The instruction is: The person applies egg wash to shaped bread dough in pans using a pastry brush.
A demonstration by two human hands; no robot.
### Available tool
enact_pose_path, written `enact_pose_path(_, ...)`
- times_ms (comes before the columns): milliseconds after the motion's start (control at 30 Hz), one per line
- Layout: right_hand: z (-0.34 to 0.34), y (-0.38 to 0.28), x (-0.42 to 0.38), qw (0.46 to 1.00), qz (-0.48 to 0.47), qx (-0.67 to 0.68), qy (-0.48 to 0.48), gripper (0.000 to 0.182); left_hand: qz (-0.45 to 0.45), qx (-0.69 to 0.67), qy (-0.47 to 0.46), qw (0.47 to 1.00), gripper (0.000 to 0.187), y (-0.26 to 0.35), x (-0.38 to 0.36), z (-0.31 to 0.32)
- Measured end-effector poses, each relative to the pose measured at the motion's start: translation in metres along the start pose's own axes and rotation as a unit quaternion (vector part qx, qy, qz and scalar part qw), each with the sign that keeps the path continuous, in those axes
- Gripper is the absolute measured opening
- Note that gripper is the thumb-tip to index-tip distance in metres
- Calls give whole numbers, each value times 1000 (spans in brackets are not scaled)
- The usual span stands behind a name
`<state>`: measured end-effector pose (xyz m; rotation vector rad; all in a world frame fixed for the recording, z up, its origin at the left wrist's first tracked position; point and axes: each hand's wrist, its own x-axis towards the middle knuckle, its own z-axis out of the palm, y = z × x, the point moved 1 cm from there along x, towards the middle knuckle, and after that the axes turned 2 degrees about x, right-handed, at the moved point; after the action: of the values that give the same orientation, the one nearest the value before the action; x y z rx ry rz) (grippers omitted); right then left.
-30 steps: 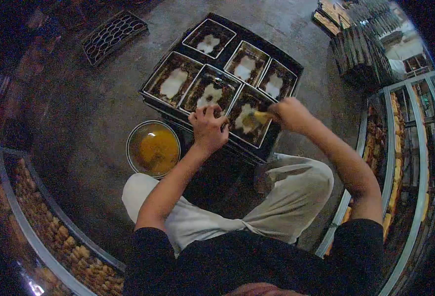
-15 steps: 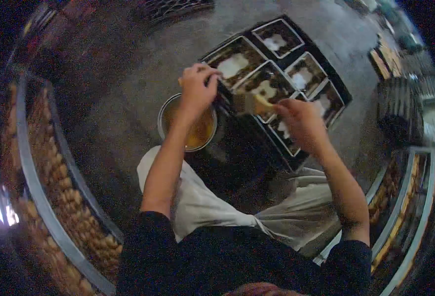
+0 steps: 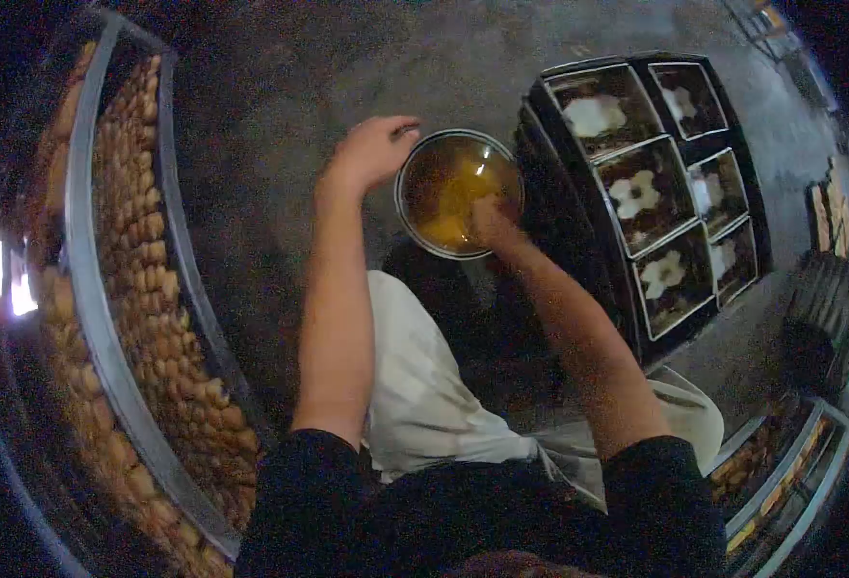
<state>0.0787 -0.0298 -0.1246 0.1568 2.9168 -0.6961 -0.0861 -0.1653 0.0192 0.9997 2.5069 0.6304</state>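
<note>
Illumination is dim, with grainy noise and blackened corners. White glare marks the left edge; a highlight shows inside the round, silver-rimmed bowl [image 3: 457, 132]. Lens distortion bows the grey metal rack bar [image 3: 87, 260], and the bare right hand [image 3: 492, 223] appears blurred.

hands: two, one left [image 3: 374, 152] and one right [image 3: 494, 223], the right one blurred
bowl: one [image 3: 400, 197], with one pool of yellow liquid [image 3: 434, 214]
framed tins: six [image 3: 633, 241], in two columns of three
pale patches in the tins: six [image 3: 634, 195], one to each tin
black tray under the tins: one visible on top [image 3: 708, 144]
black sleeves: two [image 3: 309, 482]
pale trouser legs: two [image 3: 419, 361]
racks: two, one left [image 3: 76, 193], one lower right
brown rolls on the left rack: many, too crowded to count [image 3: 150, 279]
</note>
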Motion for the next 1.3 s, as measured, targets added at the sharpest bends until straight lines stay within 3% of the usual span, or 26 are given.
enact_pose_path(67,-2,3,7,996,66,-8,-51,22,12,-27,12,999,38,-3,0,0)
enact_pose_path(167,-21,2,4,983,168,17,-76,23,-37,-36,-15,999,38,5,-1,-6)
enact_pose_path(300,-69,-4,-29,971,192,130,61,24,6,-29,0,1000,37,-12,12,12)
enact_pose_path(400,-111,-16,-59,949,269,161,43,25,-13,-34,-8,999,38,-6,23,14)
enact_pose_path(467,-114,-10,-79,924,283,242,89,26,-12,-49,-4,999,38,10,24,10)
enact_pose_path(500,-113,-4,-89,908,291,281,114,27,-21,-44,15,999,37,15,27,9)
enact_pose_path(533,-97,8,-95,879,279,345,175,39,-28,-39,34,998,36,17,31,9)
enact_pose_path(633,-78,28,-101,856,290,391,172,40,-11,-40,105,994,33,24,51,9)
enact_pose_path(733,-91,14,-115,791,309,501,166,36,17,-75,201,977,28,44,65,5)
enact_pose_path(833,-136,-3,-138,724,277,595,212,32,55,-158,303,938,24,79,73,-1)
enact_pose_path(867,-141,1,-142,669,295,655,191,28,72,-191,338,919,23,91,73,-5)
enact_pose_path(967,-166,10,-162,630,240,703,227,27,134,-218,418,872,21,139,64,-10)
enact_pose_path(1033,-197,14,-179,610,234,721,233,26,126,-291,400,860,21,156,64,0)
enact_pose_path(1100,-232,18,-204,543,266,762,231,26,99,-306,378,868,22,173,58,11)
enact_pose_path(1200,-274,51,-244,558,331,696,308,33,44,-265,333,904,24,222,40,36)
enact_pose_path(1300,-308,86,-298,573,356,648,355,32,-4,-165,183,969,26,293,3,59)
